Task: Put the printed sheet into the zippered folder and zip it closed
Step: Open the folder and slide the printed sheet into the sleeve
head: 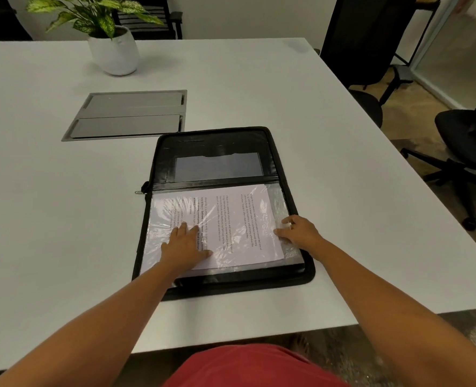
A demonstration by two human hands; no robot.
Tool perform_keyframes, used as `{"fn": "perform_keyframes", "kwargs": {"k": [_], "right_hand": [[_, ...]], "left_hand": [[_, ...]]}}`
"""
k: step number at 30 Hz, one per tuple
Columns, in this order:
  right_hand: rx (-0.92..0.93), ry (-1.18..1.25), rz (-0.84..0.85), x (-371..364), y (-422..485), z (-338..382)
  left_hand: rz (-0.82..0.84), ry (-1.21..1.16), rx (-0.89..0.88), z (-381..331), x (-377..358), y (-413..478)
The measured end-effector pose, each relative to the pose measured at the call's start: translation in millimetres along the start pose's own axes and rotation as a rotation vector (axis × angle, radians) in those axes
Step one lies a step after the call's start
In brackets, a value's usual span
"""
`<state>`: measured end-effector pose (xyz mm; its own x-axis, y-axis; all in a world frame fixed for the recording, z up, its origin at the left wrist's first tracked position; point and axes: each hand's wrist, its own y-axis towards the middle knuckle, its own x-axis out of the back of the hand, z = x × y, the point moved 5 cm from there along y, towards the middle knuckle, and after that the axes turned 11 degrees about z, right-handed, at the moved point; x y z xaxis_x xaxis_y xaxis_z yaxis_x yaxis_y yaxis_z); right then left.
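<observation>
The zippered folder (220,210) was laid open and flat on the white worktop (259,88), unzipped, with its zipper pull (139,191) seen at the left end of the spine. The printed sheet (225,224) was lodged on the near half, apparently under a crinkled clear plastic sleeve (277,202), though whether it was fully slid in could not be told. The left hand (185,245) was spread flat, fingers apart, and pressed down on the sheet's near-left part, so the paper was held directly beneath the grip. The right hand (298,231) was set at the sheet's right edge, its fingers loosely curled on the plastic; whether that grip was pinched on the sleeve could not be told. Lines of black text were printed sideways across the sheet, running away from the left hand, but were too small to be read. Beyond both hands, a grey cable hatch (128,115) was let into the worktop, and a potted plant (114,43) was stood farther off.
</observation>
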<state>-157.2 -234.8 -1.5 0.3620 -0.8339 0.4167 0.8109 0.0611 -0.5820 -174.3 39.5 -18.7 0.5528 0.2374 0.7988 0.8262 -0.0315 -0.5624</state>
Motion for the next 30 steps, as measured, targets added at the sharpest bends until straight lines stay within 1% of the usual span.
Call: {"fn": "perform_keyframes", "kwargs": {"k": [4, 8, 9, 11, 12, 14, 15, 16, 17, 18, 20, 22, 24, 27, 30], "right_hand": [[-0.022, -0.172, 0.064, 11, -11, -15], [-0.013, -0.182, 0.119, 19, -20, -24], [-0.009, -0.217, 0.135, 20, -21, -24], [0.007, -0.365, 0.164, 21, -25, -23], [0.043, -0.465, 0.135, 22, -27, -21], [0.191, -0.603, -0.028, 25, -32, -13], [0.277, -0.606, -0.105, 24, -37, -6], [0.356, -0.592, -0.143, 19, -42, 1], [0.42, -0.591, -0.129, 11, -45, 9], [0.469, -0.606, -0.073, -1, -47, 15], [0.524, -0.643, 0.091, -30, -50, 23], [0.523, -0.665, 0.228, -60, -51, 27], [0.505, -0.703, 0.325, -86, -51, 30], [0.519, -0.864, 0.379, -111, -50, 34], [0.533, -0.917, 0.371, -115, -46, 34]], "left_hand": [[-0.003, 0.016, -0.021, 0, 0, -3], [-0.001, 0.017, -0.035, 1, -1, -5], [-0.001, 0.011, -0.04, 1, 0, -5], [0.003, 0.0, -0.045, 1, 0, -7], [0.006, 0.0, -0.046, 2, -1, -8], [0.013, 0.003, -0.048, 2, -2, -10], [0.015, 0.005, -0.05, 2, -2, -10], [0.016, 0.008, -0.053, 2, -3, -11], [0.017, 0.011, -0.053, 1, -4, -11], [0.02, 0.013, -0.05, 1, -4, -12], [0.029, 0.019, -0.041, 1, -5, -13], [0.039, 0.017, -0.035, 0, -6, -13], [0.041, 0.014, -0.027, -1, -6, -13], [0.041, 0.012, -0.021, -2, -7, -14], [0.041, 0.008, -0.027, -1, -7, -15]]}}
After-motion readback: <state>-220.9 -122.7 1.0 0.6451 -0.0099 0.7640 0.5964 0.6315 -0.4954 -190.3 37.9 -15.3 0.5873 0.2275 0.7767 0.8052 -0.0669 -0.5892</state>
